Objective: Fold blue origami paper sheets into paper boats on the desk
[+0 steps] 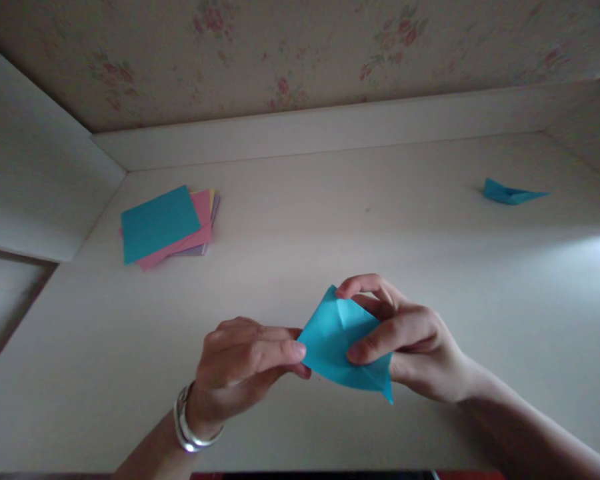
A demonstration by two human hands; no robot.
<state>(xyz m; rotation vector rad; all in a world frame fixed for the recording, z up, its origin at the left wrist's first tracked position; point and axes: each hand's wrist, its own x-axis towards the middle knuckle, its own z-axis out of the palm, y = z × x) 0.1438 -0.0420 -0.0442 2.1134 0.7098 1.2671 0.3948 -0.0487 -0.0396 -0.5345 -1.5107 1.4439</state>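
Note:
A blue sheet of folded paper (330, 340) with visible creases is held between both hands above the white table. My left hand (253, 353), with a silver bracelet at its wrist, pinches the left corner between thumb and fingers. On the other side my right hand (405, 333) grips the paper, its thumb pressed on the near face and a fingertip touching the top corner. Most of the right fingers pass behind the sheet, so the back is hidden. A small pointed flap sticks out at the lower right.
On the white table (290, 227), a stack of coloured paper (160, 227), blue on top with pink, yellow and purple below, lies at the back left. A folded blue paper piece (513, 193) rests at the back right. Behind stands a wall with floral wallpaper (290, 53).

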